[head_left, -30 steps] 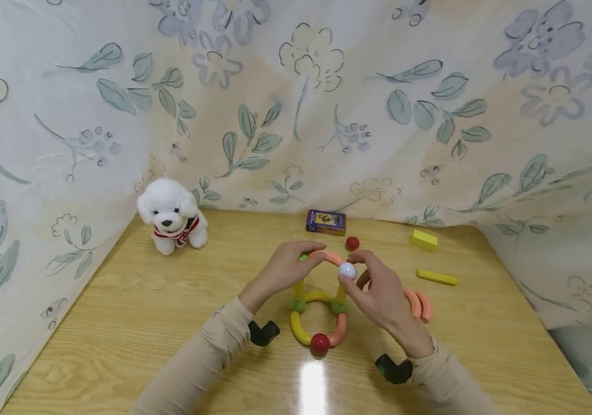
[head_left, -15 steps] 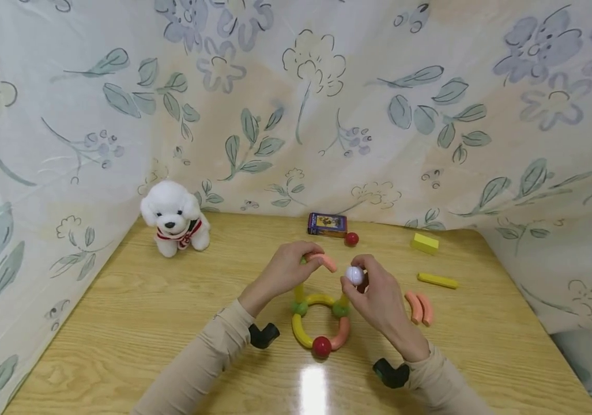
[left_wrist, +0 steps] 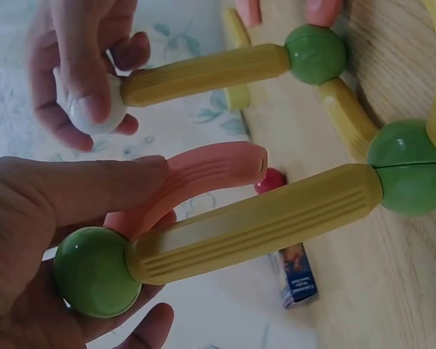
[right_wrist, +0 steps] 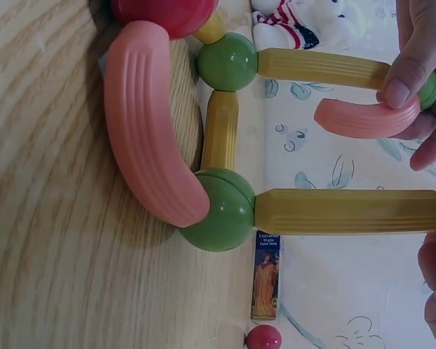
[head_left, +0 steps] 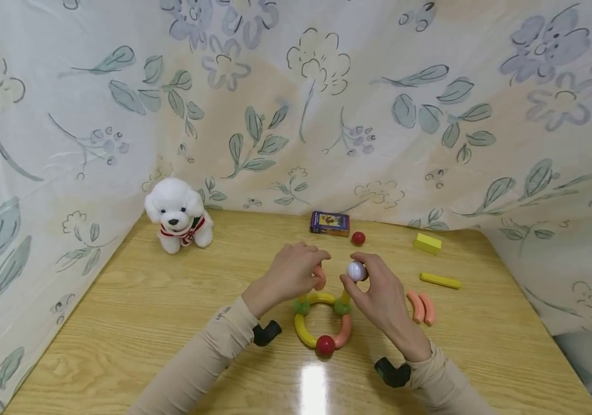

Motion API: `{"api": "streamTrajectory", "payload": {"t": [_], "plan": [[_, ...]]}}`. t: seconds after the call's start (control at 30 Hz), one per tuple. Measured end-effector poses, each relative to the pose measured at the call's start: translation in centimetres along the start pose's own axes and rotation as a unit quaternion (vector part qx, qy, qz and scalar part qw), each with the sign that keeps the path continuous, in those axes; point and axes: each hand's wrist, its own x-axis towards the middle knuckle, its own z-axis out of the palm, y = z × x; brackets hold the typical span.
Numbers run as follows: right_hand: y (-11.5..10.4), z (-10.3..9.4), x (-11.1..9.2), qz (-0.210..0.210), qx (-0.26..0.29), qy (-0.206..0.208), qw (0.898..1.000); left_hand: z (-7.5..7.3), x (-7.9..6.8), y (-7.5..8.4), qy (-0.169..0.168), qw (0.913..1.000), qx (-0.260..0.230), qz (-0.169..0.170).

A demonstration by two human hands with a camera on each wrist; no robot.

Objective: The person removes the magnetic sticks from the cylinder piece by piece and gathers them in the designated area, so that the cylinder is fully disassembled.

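A ring of curved rods and balls lies on the table, with a red ball [head_left: 325, 346] at its near side. Two yellow straight rods [left_wrist: 254, 225] rise from the ring's green balls [head_left: 342, 306]. My left hand [head_left: 291, 274] pinches a pink curved rod [left_wrist: 218, 166] joined to the green ball [left_wrist: 98, 271] atop the left upright; the rod's other end is free and points downward. Atop the right upright, a white ball [head_left: 355, 271] is held between the thumb and fingers of my right hand [head_left: 381, 294].
Right of the ring lie two pink curved rods [head_left: 428, 309], a yellow rod [head_left: 440, 280] and a yellow block [head_left: 428, 243]. Behind are a red ball [head_left: 358, 238] and a card box [head_left: 330, 223]. A white plush dog [head_left: 176, 213] sits back left, before a floral cloth [head_left: 275, 144].
A second ago the pink curved rod bridged across to the white ball. Its right end has come away and swung down under my left hand. My right hand stays on the white ball.
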Motion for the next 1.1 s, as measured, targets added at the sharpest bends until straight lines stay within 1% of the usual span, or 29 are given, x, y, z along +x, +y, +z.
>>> {"api": "streamTrajectory", "payload": {"t": [0.1, 0.23, 0.33, 0.43, 0.5, 0.57, 0.6, 0.67, 0.7, 0.73, 0.77, 0.83, 0.87, 0.93, 1.0, 1.1], "plan": [[0.0, -0.1, 0.0, 0.001, 0.002, -0.001, 1.0, -0.2, 0.0, 0.0, -0.002, 0.9999, -0.011, -0.003], [0.0, -0.1, -0.2, 0.011, 0.011, -0.007, 1.0, -0.2, -0.1, -0.2, -0.011, 0.9986, -0.045, -0.025], [0.1, -0.2, -0.2, 0.026, 0.022, -0.017, 0.999, -0.2, -0.1, -0.4, -0.02, 0.9948, -0.085, -0.051], [0.1, -0.4, -0.3, 0.045, 0.031, -0.022, 0.998, -0.3, -0.3, -0.9, -0.018, 0.9876, -0.133, -0.081], [0.2, -0.6, -0.3, 0.055, 0.03, -0.014, 0.998, -0.4, -0.5, -1.4, -0.002, 0.9797, -0.174, -0.1], [0.3, -1.0, -0.5, 0.059, 0.029, 0.009, 0.998, -0.5, -0.8, -2.1, 0.027, 0.9653, -0.229, -0.122], [0.3, -1.2, -0.6, 0.057, 0.028, 0.025, 0.998, -0.5, -0.9, -2.5, 0.042, 0.9558, -0.259, -0.133], [0.4, -1.6, -1.2, 0.041, 0.029, 0.052, 0.997, -0.1, -1.3, -3.5, 0.064, 0.936, -0.311, -0.152], [0.4, -1.8, -1.5, 0.026, 0.03, 0.058, 0.998, 0.4, -1.5, -4.0, 0.066, 0.9282, -0.332, -0.155], [0.4, -1.9, -1.9, 0.004, 0.034, 0.057, 0.998, 0.8, -1.8, -4.5, 0.059, 0.9242, -0.345, -0.152], [0.3, -2.0, -2.4, -0.021, 0.038, 0.045, 0.998, 1.4, -2.0, -4.9, 0.043, 0.925, -0.349, -0.143], [-0.1, -2.0, -3.4, -0.073, 0.035, -0.004, 0.997, 2.6, -2.4, -5.5, -0.004, 0.9308, -0.347, -0.116], [-0.3, -1.9, -4.0, -0.097, 0.03, -0.035, 0.994, 3.1, -2.6, -5.7, -0.028, 0.9344, -0.342, -0.097], [-0.8, -1.5, -5.0, -0.136, 0.013, -0.089, 0.987, 4.0, -2.9, -5.9, -0.066, 0.9379, -0.333, -0.07], [-1.2, -1.0, -5.9, -0.156, -0.009, -0.126, 0.98, 4.5, -3.0, -5.8, -0.086, 0.937, -0.333, -0.063], [-1.4, -0.2, -6.8, -0.171, -0.018, -0.155, 0.973, 5.1, -3.0, -5.6, -0.089, 0.9365, -0.334, -0.059]]}}
